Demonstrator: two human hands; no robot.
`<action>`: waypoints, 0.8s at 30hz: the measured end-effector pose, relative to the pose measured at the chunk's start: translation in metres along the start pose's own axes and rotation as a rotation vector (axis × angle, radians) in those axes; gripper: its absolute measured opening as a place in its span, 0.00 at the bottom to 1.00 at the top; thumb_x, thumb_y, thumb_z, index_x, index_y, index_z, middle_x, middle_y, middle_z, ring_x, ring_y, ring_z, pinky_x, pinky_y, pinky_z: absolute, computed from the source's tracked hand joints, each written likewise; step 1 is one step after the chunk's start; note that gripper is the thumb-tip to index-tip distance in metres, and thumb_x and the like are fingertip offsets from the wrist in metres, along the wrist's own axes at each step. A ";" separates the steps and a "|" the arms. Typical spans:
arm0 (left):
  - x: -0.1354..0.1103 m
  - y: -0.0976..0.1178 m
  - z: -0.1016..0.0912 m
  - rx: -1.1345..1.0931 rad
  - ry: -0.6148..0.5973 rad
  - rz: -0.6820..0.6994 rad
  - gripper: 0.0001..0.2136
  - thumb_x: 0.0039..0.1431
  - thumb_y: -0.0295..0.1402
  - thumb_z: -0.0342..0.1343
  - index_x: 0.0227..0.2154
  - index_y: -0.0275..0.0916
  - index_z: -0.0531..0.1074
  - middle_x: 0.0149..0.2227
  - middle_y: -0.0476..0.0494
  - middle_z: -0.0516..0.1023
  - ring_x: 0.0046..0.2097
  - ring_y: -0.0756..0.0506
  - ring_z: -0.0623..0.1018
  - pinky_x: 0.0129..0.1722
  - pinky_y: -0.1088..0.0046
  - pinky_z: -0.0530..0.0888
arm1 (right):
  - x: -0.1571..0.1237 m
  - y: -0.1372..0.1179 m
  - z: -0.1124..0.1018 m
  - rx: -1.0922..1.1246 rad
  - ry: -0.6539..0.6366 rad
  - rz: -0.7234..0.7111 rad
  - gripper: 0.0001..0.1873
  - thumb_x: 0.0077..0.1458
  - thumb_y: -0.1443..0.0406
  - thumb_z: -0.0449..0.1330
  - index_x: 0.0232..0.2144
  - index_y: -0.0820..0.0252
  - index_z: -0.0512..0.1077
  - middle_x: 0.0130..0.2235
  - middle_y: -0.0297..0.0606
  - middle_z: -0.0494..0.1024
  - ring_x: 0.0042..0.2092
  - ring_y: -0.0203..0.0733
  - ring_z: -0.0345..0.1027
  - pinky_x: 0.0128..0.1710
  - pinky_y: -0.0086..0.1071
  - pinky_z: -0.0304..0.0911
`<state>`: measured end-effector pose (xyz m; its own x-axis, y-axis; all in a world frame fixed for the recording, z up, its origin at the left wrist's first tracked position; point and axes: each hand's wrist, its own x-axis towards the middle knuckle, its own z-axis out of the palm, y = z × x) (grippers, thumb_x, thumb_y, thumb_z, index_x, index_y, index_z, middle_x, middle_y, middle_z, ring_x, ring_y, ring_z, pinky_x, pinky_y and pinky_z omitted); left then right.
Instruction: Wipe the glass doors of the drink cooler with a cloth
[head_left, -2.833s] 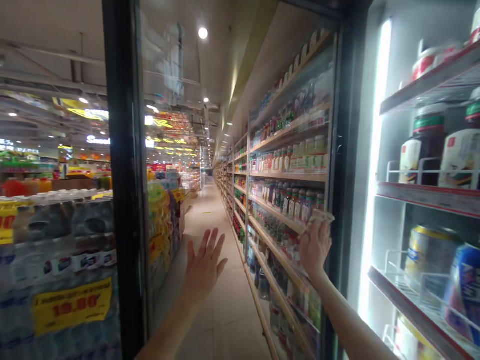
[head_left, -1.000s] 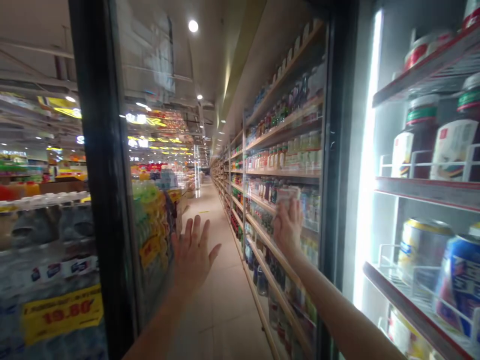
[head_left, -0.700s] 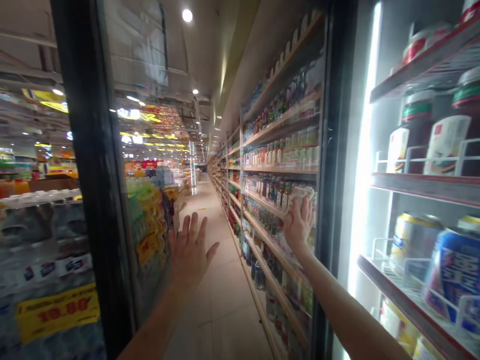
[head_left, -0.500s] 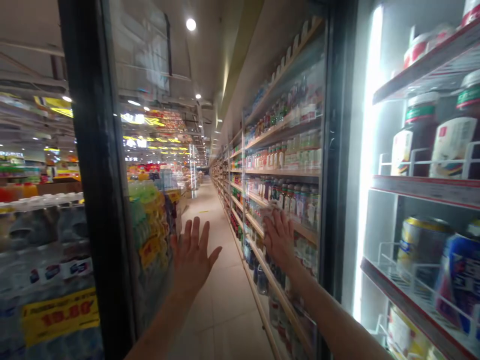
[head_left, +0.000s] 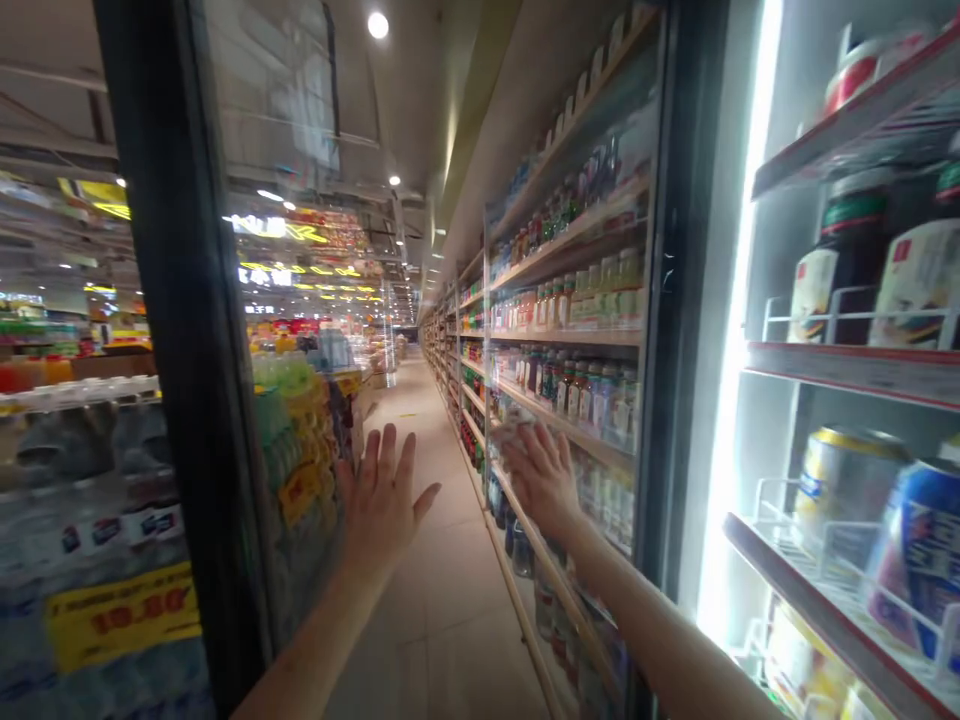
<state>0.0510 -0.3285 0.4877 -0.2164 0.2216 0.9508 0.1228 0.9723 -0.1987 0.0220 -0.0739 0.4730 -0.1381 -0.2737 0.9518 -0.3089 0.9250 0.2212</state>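
A glass door [head_left: 427, 590] in a dark frame [head_left: 161, 300] stands open before me. My left hand [head_left: 379, 505] lies flat against the glass, fingers spread, holding nothing. Against the right part of the pane is my right hand [head_left: 544, 475], fingers stretched and slightly bent. Under its fingertips it presses a pale, crumpled cloth [head_left: 508, 432] to the glass. Most of the cloth is hidden by the fingers and blurred, so its exact kind is hard to make out.
On the right, a lit cooler has wire-fronted shelves [head_left: 855, 365] with dark bottles [head_left: 814, 290] and cans [head_left: 847, 480]. Wrapped bottle packs [head_left: 90, 500] with a yellow price sign [head_left: 124, 615] stand at left. Through the glass show an aisle floor [head_left: 409, 400] and long drink shelves [head_left: 570, 335].
My right hand has slid left across the glass with the cloth. My left hand stays in nearly the same place. The view has shifted slightly.
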 end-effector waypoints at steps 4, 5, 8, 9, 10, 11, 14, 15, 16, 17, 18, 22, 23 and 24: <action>0.001 0.001 -0.002 0.011 -0.070 -0.019 0.28 0.61 0.43 0.48 0.61 0.35 0.56 0.64 0.31 0.53 0.66 0.35 0.51 0.62 0.44 0.44 | 0.017 0.024 -0.005 -0.101 0.213 0.427 0.28 0.58 0.66 0.46 0.61 0.58 0.56 0.65 0.48 0.52 0.67 0.53 0.39 0.60 0.56 0.46; 0.001 0.002 -0.003 0.021 -0.078 -0.021 0.28 0.61 0.43 0.48 0.61 0.36 0.56 0.64 0.31 0.53 0.66 0.35 0.52 0.62 0.44 0.44 | 0.018 0.020 -0.004 -0.098 0.226 0.444 0.28 0.58 0.66 0.46 0.62 0.59 0.56 0.65 0.49 0.51 0.67 0.54 0.38 0.60 0.56 0.47; 0.001 0.003 -0.003 0.037 -0.068 -0.020 0.28 0.61 0.43 0.48 0.60 0.35 0.57 0.64 0.31 0.53 0.66 0.35 0.52 0.63 0.45 0.44 | 0.013 -0.012 0.002 -0.011 0.060 0.155 0.28 0.56 0.67 0.50 0.59 0.52 0.60 0.65 0.42 0.54 0.67 0.53 0.38 0.61 0.54 0.45; 0.001 0.003 -0.003 0.034 -0.061 -0.022 0.28 0.61 0.43 0.49 0.60 0.35 0.57 0.64 0.31 0.54 0.66 0.35 0.52 0.63 0.45 0.44 | 0.010 -0.022 0.004 0.019 -0.004 0.039 0.27 0.55 0.68 0.51 0.58 0.49 0.62 0.64 0.40 0.56 0.67 0.51 0.39 0.62 0.53 0.44; 0.001 0.003 -0.004 0.028 -0.059 -0.021 0.28 0.60 0.43 0.49 0.61 0.35 0.57 0.64 0.31 0.54 0.66 0.35 0.52 0.63 0.45 0.43 | 0.009 -0.027 0.004 0.037 -0.042 -0.032 0.27 0.55 0.67 0.52 0.57 0.47 0.63 0.63 0.38 0.58 0.67 0.50 0.41 0.63 0.52 0.43; 0.001 0.003 -0.004 0.024 -0.063 -0.022 0.28 0.60 0.43 0.49 0.61 0.35 0.56 0.64 0.31 0.54 0.66 0.35 0.52 0.63 0.44 0.43 | 0.009 -0.027 0.004 0.039 -0.042 -0.040 0.27 0.55 0.67 0.52 0.57 0.46 0.63 0.63 0.37 0.59 0.66 0.49 0.41 0.63 0.52 0.41; 0.001 0.004 -0.006 0.022 -0.075 -0.024 0.28 0.60 0.42 0.49 0.61 0.35 0.56 0.64 0.31 0.54 0.66 0.35 0.52 0.62 0.44 0.44 | 0.021 -0.001 -0.001 -0.034 0.110 0.271 0.27 0.58 0.65 0.48 0.60 0.53 0.58 0.64 0.44 0.56 0.67 0.52 0.40 0.61 0.57 0.42; 0.001 0.004 -0.006 0.024 -0.076 -0.023 0.28 0.60 0.42 0.49 0.61 0.35 0.56 0.64 0.31 0.54 0.66 0.35 0.53 0.62 0.44 0.45 | 0.026 0.009 -0.002 -0.064 0.161 0.402 0.28 0.58 0.65 0.47 0.62 0.56 0.56 0.65 0.47 0.54 0.67 0.54 0.39 0.60 0.58 0.43; 0.001 0.004 -0.006 0.025 -0.076 -0.021 0.28 0.61 0.42 0.49 0.61 0.35 0.56 0.64 0.30 0.53 0.66 0.35 0.53 0.62 0.44 0.45 | 0.031 0.015 -0.004 -0.085 0.196 0.493 0.29 0.59 0.65 0.46 0.62 0.58 0.54 0.65 0.49 0.52 0.67 0.55 0.38 0.60 0.59 0.44; 0.001 0.004 -0.006 0.027 -0.073 -0.020 0.28 0.61 0.42 0.49 0.61 0.36 0.56 0.64 0.30 0.53 0.66 0.35 0.53 0.62 0.44 0.45 | 0.034 0.016 -0.004 -0.091 0.209 0.516 0.29 0.59 0.65 0.46 0.62 0.58 0.54 0.65 0.49 0.51 0.67 0.55 0.37 0.59 0.59 0.45; 0.001 0.004 -0.005 0.028 -0.066 -0.016 0.28 0.60 0.42 0.49 0.61 0.35 0.56 0.64 0.30 0.53 0.66 0.35 0.53 0.62 0.44 0.45 | 0.035 0.013 -0.004 -0.082 0.191 0.463 0.28 0.59 0.65 0.46 0.62 0.57 0.55 0.66 0.48 0.51 0.67 0.55 0.37 0.60 0.58 0.45; -0.001 0.003 -0.003 0.039 -0.030 -0.010 0.28 0.61 0.43 0.49 0.61 0.36 0.56 0.64 0.30 0.54 0.66 0.35 0.52 0.62 0.44 0.45 | 0.028 -0.001 0.000 -0.029 0.046 0.085 0.26 0.56 0.66 0.50 0.58 0.48 0.61 0.64 0.39 0.56 0.67 0.50 0.41 0.62 0.53 0.43; -0.001 0.003 -0.003 0.037 -0.034 -0.015 0.28 0.61 0.43 0.49 0.61 0.36 0.56 0.64 0.30 0.54 0.66 0.35 0.52 0.62 0.44 0.45 | 0.027 0.005 -0.001 -0.037 0.044 0.110 0.26 0.56 0.65 0.50 0.58 0.48 0.62 0.64 0.40 0.57 0.66 0.50 0.42 0.62 0.54 0.43; -0.001 0.003 -0.003 0.033 -0.046 -0.020 0.27 0.61 0.42 0.48 0.61 0.36 0.56 0.64 0.30 0.54 0.66 0.36 0.52 0.62 0.44 0.45 | 0.027 0.015 -0.002 -0.055 0.069 0.208 0.26 0.57 0.65 0.49 0.58 0.50 0.61 0.63 0.42 0.58 0.66 0.51 0.43 0.61 0.55 0.43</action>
<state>0.0544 -0.3257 0.4871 -0.2633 0.2050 0.9427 0.0859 0.9783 -0.1887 0.0159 -0.0672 0.5028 -0.1279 -0.0589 0.9900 -0.2282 0.9732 0.0285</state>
